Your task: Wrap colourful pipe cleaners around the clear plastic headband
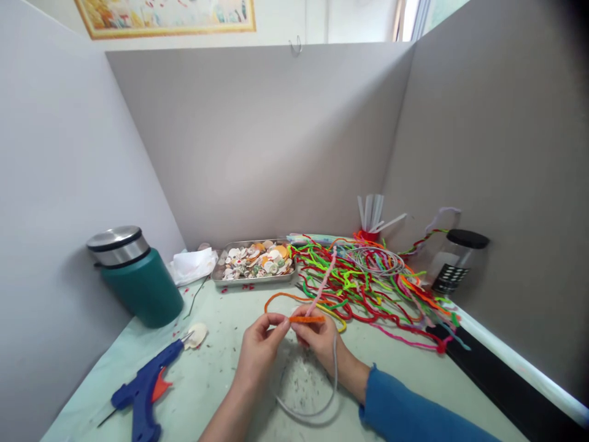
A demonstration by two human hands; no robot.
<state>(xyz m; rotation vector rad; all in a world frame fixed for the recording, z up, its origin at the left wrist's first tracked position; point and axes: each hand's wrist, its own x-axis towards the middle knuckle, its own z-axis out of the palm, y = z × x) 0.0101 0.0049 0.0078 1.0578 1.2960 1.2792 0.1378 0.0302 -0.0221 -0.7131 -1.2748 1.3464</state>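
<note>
My left hand (263,344) pinches the end of a short orange pipe cleaner (307,319) between thumb and forefinger. Close against it, my right hand (322,341) has its fingers closed on the same piece, which lies across the fingertips. A grey wire (304,416) hangs in a loop below both hands; where it joins them is hidden by the fingers. Behind the right hand a pink pipe cleaner (324,282) slants upward, and I cannot tell whether the hand holds it. A longer orange pipe cleaner (276,296) curves just beyond the fingers.
A heap of coloured pipe cleaners (368,288) spreads at the right rear, beside a clear jar (453,264). White glue sticks (372,212) stand behind. A metal tray (255,282) holds buttons. At left are a green bottle (142,285) and a blue glue gun (150,380). Grey panels surround the table.
</note>
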